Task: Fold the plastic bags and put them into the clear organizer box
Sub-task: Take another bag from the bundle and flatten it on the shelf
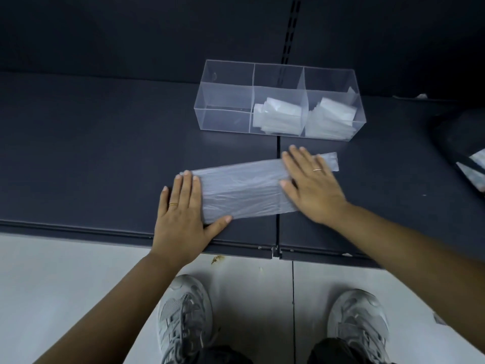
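A: From the head view, where is the bag — and is anyone gripping it?

B: The translucent whitish plastic bag (241, 191), folded into a long flat strip, lies on the dark matte shelf top (105, 153), just in front of the clear acrylic 3-compartment organizer box (223, 119). Nothing is gripped. The left hand (181, 214) lies flat at the strip's left end, fingers straight, thumb along the near edge. The right hand (312, 187) lies flat over the right part, palm down.

A: Why flat palms?

B: My guess is that thin film springs back and traps air, so 2 spread hands pin it and press the crease before the next fold. The strip looks too long for a compartment as it lies, so it likely needs folding end to end.

A: And the box?

B: There are folded whitish bags (278, 116) in the middle compartment and more folded bags (333, 119) in the right one. I see none in the left (the likely spot for this one, I'd say).

A: Anything in the way?

B: Not between strip and box. The strip crosses the seam (278, 232) between 2 shelf panels — film could snag there. At the right edge a dark object (456, 137) with pale plastic showing lies well apart; I cannot tell what it is. Below, 2 grey sneakers (183, 319) stand on the pale floor (78, 285).
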`<state>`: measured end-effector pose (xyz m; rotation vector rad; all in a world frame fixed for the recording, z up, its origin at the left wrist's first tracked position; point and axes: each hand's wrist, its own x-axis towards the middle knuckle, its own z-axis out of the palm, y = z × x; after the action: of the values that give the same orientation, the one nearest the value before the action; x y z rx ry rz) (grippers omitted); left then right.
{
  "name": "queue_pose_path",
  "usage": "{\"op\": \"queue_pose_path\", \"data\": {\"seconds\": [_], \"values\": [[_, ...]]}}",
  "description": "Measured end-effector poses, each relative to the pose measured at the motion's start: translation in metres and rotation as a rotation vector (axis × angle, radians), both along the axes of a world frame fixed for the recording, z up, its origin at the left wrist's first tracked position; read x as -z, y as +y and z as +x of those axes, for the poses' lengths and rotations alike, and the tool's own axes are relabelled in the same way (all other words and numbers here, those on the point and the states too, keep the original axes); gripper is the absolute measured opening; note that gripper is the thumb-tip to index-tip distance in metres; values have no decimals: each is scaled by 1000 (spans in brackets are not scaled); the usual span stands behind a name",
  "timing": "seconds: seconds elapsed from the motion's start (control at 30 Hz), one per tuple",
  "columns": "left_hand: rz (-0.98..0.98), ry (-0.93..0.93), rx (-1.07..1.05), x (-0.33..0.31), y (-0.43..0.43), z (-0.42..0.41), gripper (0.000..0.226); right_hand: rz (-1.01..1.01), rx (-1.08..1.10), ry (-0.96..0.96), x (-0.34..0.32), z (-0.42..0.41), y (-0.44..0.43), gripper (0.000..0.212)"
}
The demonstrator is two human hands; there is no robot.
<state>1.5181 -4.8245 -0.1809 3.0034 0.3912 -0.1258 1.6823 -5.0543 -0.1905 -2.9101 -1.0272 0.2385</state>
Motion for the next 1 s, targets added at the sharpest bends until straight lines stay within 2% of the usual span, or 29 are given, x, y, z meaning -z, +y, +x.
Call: {"op": "queue_pose_path", "data": {"seconds": [0.13,0.2,0.3,0.4,0.57,0.63,0.7,0.8,0.87,0.93,1.0], "values": [[-28,34,-42,-4,13,-10,118,5,160,-35,-7,14,-29,68],[-64,16,-37,-9,12,-12,118,174,161,-65,-16,8,-35,65],[-119,-37,139,-12,-5,-11,104,435,1,22,-32,-16,-42,42],[-215,-57,299,-8,-25,-7,90,396,-102,89,-31,-36,-42,25],[-202,-39,322,-1,-42,4,86,380,-62,70,-30,-39,-28,3],[-224,-82,284,-1,-45,6,82,348,-39,143,-31,-38,-26,7],[-237,-153,260,-1,-48,6,76,408,29,278,-40,-40,-29,14],[-228,-288,247,-4,-52,7,54,465,97,419,-57,-39,-40,18],[-179,-371,283,-4,-55,8,40,413,96,421,-67,-41,-45,17],[-147,-404,328,-5,-56,8,38,370,96,335,-75,-45,-48,11],[-130,-408,342,-9,-58,6,38,341,9,225,-82,-57,-44,55]]}}
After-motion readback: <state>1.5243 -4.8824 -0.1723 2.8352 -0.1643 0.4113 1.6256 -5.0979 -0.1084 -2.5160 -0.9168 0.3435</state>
